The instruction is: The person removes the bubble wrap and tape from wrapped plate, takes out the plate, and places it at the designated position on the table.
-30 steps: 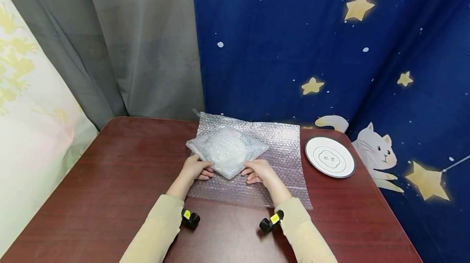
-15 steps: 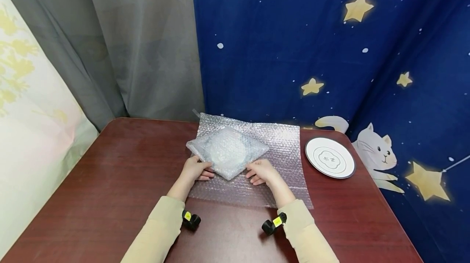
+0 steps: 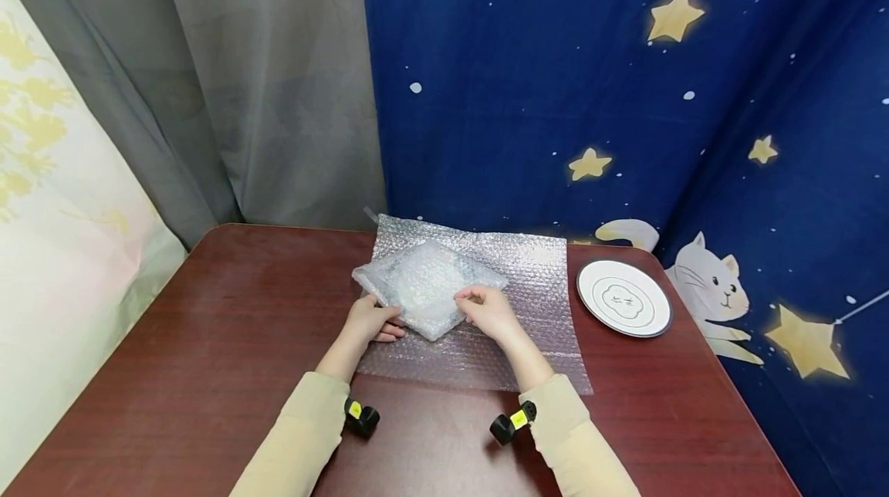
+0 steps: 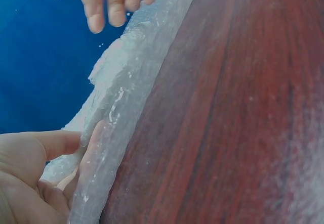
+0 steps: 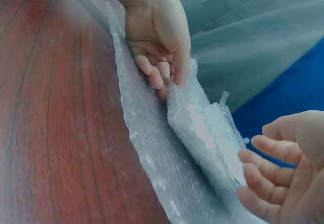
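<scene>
A diamond-shaped bundle of bubble wrap (image 3: 425, 277) lies in the middle of the table, a pale round shape showing through it. My left hand (image 3: 366, 319) pinches its lower left edge, thumb on top and fingers beneath, as the right wrist view also shows. Just over the lower right edge hovers my right hand (image 3: 489, 313), fingers loosely bent with nothing between them. In the right wrist view those fingers (image 5: 263, 178) stand beside the bundle. Under the bundle spreads a flat sheet of bubble wrap (image 3: 535, 312).
To the right of the sheet, a white plate (image 3: 625, 327) with a dark rim and a line drawing sits near the table's right edge. Grey and blue curtains (image 3: 486, 134) hang right behind the brown table (image 3: 229, 343). A small wrist camera (image 3: 512, 424) sits on each forearm.
My right hand has let go of the bundle's lower right edge, drawn slightly right, then risen up and left over that edge. The left hand keeps its hold and the bundle stays put.
</scene>
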A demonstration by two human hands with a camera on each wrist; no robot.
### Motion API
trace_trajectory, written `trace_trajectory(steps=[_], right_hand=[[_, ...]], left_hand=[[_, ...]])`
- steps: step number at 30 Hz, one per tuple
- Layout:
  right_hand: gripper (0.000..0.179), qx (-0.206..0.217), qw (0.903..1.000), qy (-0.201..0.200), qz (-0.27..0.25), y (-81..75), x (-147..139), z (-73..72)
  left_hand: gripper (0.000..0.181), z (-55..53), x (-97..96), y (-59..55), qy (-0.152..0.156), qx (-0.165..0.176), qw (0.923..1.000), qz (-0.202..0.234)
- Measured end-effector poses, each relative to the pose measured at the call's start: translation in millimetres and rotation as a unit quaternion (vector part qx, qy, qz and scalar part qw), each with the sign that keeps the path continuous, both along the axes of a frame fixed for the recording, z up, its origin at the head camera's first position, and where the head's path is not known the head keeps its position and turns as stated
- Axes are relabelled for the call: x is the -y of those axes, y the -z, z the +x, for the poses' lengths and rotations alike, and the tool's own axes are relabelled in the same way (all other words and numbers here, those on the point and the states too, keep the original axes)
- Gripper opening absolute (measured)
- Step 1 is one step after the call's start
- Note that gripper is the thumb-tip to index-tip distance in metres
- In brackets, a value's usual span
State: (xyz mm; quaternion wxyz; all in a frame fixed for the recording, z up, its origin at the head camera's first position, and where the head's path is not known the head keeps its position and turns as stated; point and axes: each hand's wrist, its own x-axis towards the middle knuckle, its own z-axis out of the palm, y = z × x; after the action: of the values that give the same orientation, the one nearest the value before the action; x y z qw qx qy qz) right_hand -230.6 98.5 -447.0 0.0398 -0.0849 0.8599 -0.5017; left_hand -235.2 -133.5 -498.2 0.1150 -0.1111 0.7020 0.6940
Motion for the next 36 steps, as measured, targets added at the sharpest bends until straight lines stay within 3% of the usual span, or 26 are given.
trace_trajectory(steps=[5, 17, 26, 36], right_hand=[[0.014, -0.085, 0.9934, -0.057, 0.052, 0.2, 9, -3.5], [0.02, -0.139, 0.9719, -0.136, 0.133, -2.2, 27, -8.8], [0.03, -0.12, 0.9469, -0.182, 0.236, 3.5, 43, -14.3], [0.034, -0.121, 0.9191, -0.198, 0.318, 7.9, 50, -18.3]], left_hand=[[0.025, -0.7, -0.2, 2.1, 0.001, -0.001, 1.0, -0.005], [0.023, 1.3, -0.6, 0.1, -0.001, -0.002, 0.9999, -0.015], [0.022, 0.9, -0.1, -0.7, -0.003, 0.003, 0.9999, -0.014], [0.022, 1.7, 0.0, -2.6, -0.001, 0.0, 0.9999, -0.015]])
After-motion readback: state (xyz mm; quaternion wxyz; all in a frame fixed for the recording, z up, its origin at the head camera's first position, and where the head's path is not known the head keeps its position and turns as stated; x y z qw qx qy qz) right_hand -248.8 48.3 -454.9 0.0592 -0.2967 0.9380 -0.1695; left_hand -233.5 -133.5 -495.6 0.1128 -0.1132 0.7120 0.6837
